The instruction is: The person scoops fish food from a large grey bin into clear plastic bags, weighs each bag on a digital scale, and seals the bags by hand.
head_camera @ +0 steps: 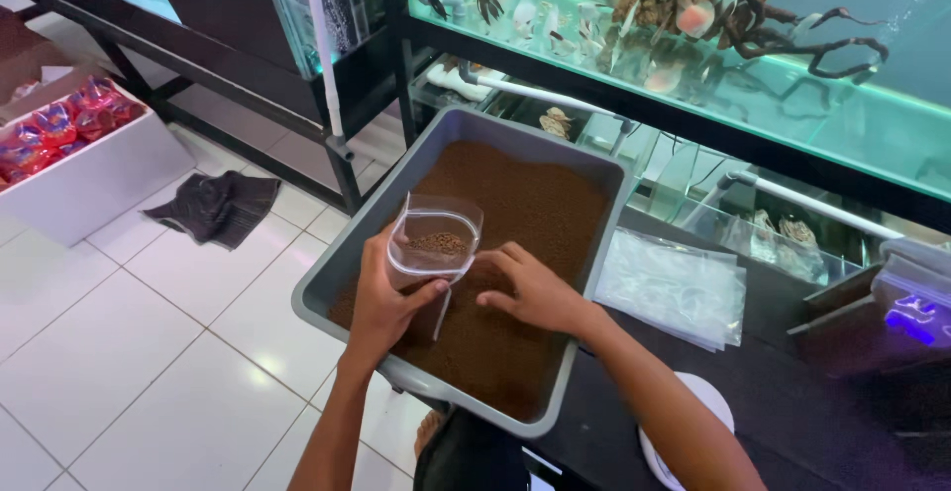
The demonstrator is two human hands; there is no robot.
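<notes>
White floor tiles (129, 352) below, 1 big fish tank (792, 85) behind. 1 gray tray (337, 273) full of brown pellets (525, 204). L hand (381, 298) grips 1 clear bag (436, 238) w/ some pellets inside, over tray. R hand (530, 288) fingers bent down, digging in pellets. 1 pile of spare bags (674, 288) beside tray, 1 dark rag (218, 206) on floor.

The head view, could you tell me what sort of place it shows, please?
Probably an aquarium or fish shop: a lit fish tank with driftwood, a grey tray of brown pellets being scooped into a clear bag, and spare plastic bags alongside.
</notes>
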